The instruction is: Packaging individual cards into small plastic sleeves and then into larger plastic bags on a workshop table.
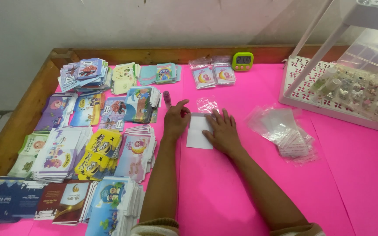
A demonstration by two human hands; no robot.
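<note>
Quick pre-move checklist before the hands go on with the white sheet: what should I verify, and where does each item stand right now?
1. Left hand touching the white sheet: ok, it sits at the sheet's left edge.
2. Right hand pressing flat on the sheet: ok, it covers the right side.
3. Sheet flat on the pink table: ok, as far as the visible part shows.
4. Small clear bag within reach: ok, it lies just beyond the sheet.
5. Pile of clear bags apart from the hands: ok, lies right of the right hand.
6. Anything under the right palm: cannot tell, hidden.
</note>
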